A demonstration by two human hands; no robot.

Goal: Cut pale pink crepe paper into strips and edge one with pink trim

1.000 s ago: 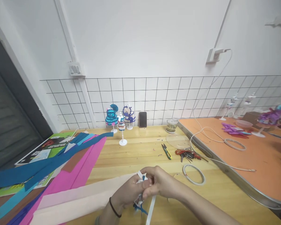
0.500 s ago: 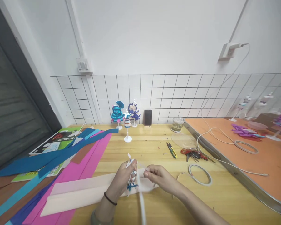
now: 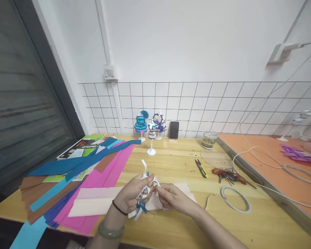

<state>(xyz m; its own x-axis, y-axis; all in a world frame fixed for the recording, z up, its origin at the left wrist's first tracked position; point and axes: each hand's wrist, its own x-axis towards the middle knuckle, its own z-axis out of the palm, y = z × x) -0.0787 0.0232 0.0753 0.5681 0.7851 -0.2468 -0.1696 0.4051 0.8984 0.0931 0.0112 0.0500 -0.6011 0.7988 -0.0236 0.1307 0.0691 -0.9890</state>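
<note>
My left hand (image 3: pixel 131 195) is closed around a small paper craft piece (image 3: pixel 145 188) made of white strip and blue bits, held just above the wooden table (image 3: pixel 176 162). A white paper strip (image 3: pixel 144 167) sticks up from it and more white strip hangs below my fingers. My right hand (image 3: pixel 172 197) pinches the strip beside the piece, fingers pressed together and touching my left fingers. Both hands hover over a pale pink crepe paper sheet (image 3: pixel 93 205).
Blue, pink and brown crepe paper strips (image 3: pixel 75 169) fan out at the left over a green booklet (image 3: pixel 80 147). Small paper dolls on stands (image 3: pixel 151 129), a phone (image 3: pixel 173 130), a jar (image 3: pixel 208 140), snips (image 3: pixel 200 168), scissors (image 3: pixel 229 175), tape ring (image 3: pixel 235 199), orange table (image 3: pixel 274 162) at right.
The view has swung left and down. My hands have come together again on the craft piece after parting, and the white strip now stands up above my left fingers.
</note>
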